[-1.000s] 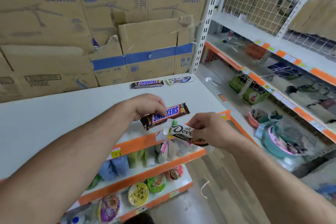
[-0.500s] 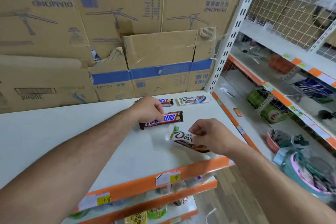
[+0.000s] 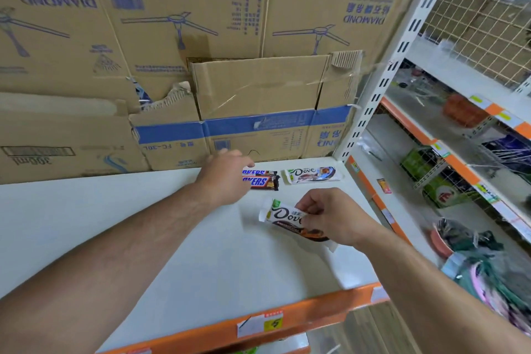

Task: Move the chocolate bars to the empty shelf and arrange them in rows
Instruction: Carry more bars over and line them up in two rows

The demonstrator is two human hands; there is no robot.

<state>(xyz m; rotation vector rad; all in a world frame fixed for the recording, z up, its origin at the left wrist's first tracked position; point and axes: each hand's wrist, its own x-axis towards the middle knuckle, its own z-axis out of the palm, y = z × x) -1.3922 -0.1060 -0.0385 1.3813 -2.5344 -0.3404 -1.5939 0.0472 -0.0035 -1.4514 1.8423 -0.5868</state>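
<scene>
The held Dove bar point(image 3: 283, 216) hangs low over the right half of the white shelf point(image 3: 143, 227), tilted, its white end pointing left and its dark end tucked under the right hand point(image 3: 330, 217). That hand's grip pinches the wrapper between thumb and curled fingers. Further back, close to the rear edge of the shelf, the back Dove bar point(image 3: 313, 175) lies flat with its length running left to right. Just left of it two Snickers bars lie side by side, touching or nearly so: the far Snickers bar point(image 3: 260, 173) behind and the near Snickers bar point(image 3: 263, 182) in front. The left hand point(image 3: 227, 178) reaches over their left ends, back upward, hiding that part of both. Its fingers are blurred, and I cannot tell whether its grip pinches the near bar or is spread above it. An orange edge strip point(image 3: 301, 312) with a price label point(image 3: 260, 325) runs along the shelf front. Large cardboard boxes point(image 3: 201, 37) printed in blue stand behind the shelf. A slotted white upright point(image 3: 382, 86) rises at the right rear corner, and beyond it are neighbouring shelves point(image 3: 459, 129) with goods too blurred to identify.
</scene>
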